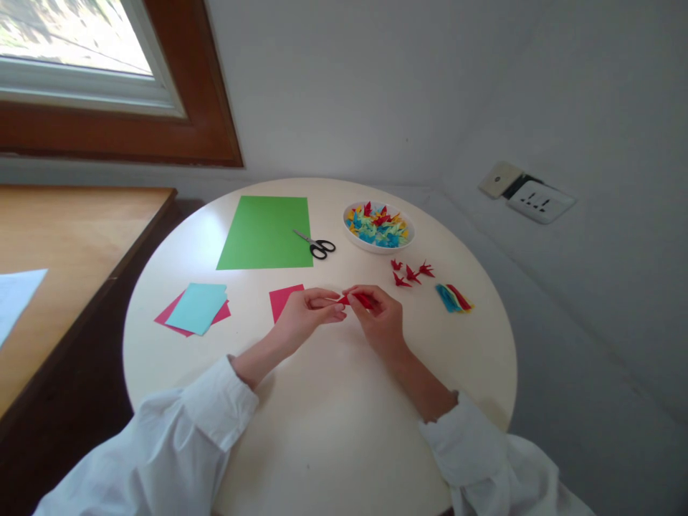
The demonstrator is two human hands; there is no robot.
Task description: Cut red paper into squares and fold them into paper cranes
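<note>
Between both hands is a small folded piece of red paper (361, 299), held just above the white round table (333, 430). My left hand (307, 312) pinches its left end, with thumb and fingers pressed together. On the other end, my right hand (379, 319) grips it, the fingers curled over part of the paper. A red paper square (284, 297) lies partly hidden behind my left hand. Several small red paper cranes (411, 274) stand on the table beyond my right hand.
A white bowl (376, 249) of colourful paper cranes stands at the back. Black-handled scissors (319, 248) rest partly on a green sheet (269, 229). Light blue paper (196, 308) overlaps pinkish-red sheets at left. Coloured strips (450, 298) lie at right. A wooden desk (80, 236) adjoins the left.
</note>
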